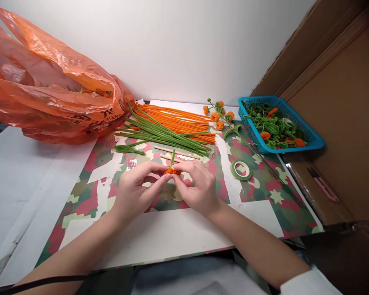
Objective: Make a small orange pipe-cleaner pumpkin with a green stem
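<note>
Between my fingertips is a small orange pipe-cleaner flower [173,171] with a short green stem sticking up from it. My left hand [141,184] pinches its left side, and my right hand [197,182] pinches the right side. Just beyond my hands lie wooden sticks [176,152]. Behind those, green pipe cleaners [169,134] rest partly over a bundle of orange pipe cleaners [175,118]. To the left of the sticks is a looped green pipe-cleaner leaf [129,149].
An orange plastic bag [64,94] bulges at the left back. At the right back stands a blue basket [295,149] of green and orange pieces. Near it lie a finished flower stem [249,141], a roll of green tape [241,169] and a pink cutter [326,188] on a cardboard box.
</note>
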